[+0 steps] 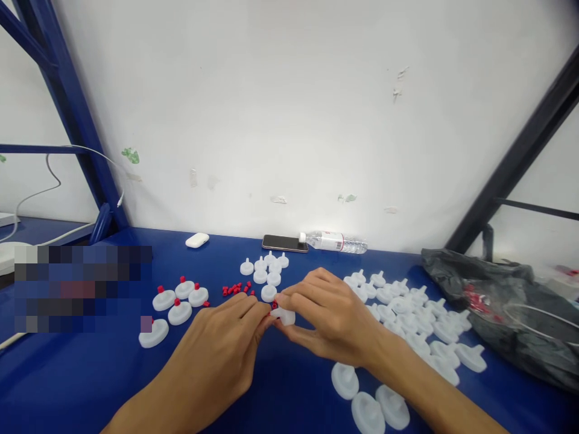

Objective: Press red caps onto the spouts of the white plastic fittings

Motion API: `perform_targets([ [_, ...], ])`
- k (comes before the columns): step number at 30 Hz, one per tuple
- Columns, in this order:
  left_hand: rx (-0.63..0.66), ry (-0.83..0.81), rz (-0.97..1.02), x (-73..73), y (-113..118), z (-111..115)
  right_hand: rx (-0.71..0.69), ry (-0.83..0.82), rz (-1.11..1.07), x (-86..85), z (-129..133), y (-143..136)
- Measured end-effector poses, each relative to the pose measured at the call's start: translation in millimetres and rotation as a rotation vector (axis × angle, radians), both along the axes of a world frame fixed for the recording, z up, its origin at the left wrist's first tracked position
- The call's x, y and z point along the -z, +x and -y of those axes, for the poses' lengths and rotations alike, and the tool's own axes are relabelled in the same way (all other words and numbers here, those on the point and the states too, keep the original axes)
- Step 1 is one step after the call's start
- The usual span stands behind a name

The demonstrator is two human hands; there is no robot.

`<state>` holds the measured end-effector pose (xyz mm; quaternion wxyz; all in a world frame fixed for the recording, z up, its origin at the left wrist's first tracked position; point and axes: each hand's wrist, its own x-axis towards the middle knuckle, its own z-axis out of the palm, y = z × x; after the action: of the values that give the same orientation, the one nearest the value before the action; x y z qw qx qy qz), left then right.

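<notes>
In front of me, my right hand point(325, 313) is closed round a white plastic spouted lid point(286, 316), held tilted above the table. My left hand point(230, 337) meets it from the left, thumb and fingers pinched at the spout end. A small red cap point(274, 305) shows there between the two hands; the fingertips hide whether it sits on the spout. Beyond the hands lie several loose red caps point(234, 289) and a small cluster of white lids point(273, 278). To the left stand several white lids with red caps on their spouts point(180, 312).
Many uncapped white lids point(409, 313) spread under and beside my right forearm. A black plastic bag point(520, 301) with red pieces lies at the right. A phone point(284, 243), a clear bottle point(337, 242) and a white case point(197, 240) lie along the wall. Blue posts point(75, 102) flank the table.
</notes>
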<state>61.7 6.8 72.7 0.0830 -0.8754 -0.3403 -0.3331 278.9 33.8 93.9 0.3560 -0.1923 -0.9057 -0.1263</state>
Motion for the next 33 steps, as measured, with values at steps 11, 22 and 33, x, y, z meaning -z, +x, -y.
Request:
perform_targets([
  [11,-0.068,-0.089,-0.226,7.9,-0.9,-1.7,0.063,0.055,0.082,4.2,-2.0,-1.8],
  [22,-0.102,-0.088,-0.365,12.3,-1.9,-1.4,0.068,0.060,0.128,6.8,-1.2,-1.8],
  [33,-0.121,-0.075,-0.383,9.0,1.7,3.4,0.052,0.062,0.149,7.3,-3.0,-1.1],
])
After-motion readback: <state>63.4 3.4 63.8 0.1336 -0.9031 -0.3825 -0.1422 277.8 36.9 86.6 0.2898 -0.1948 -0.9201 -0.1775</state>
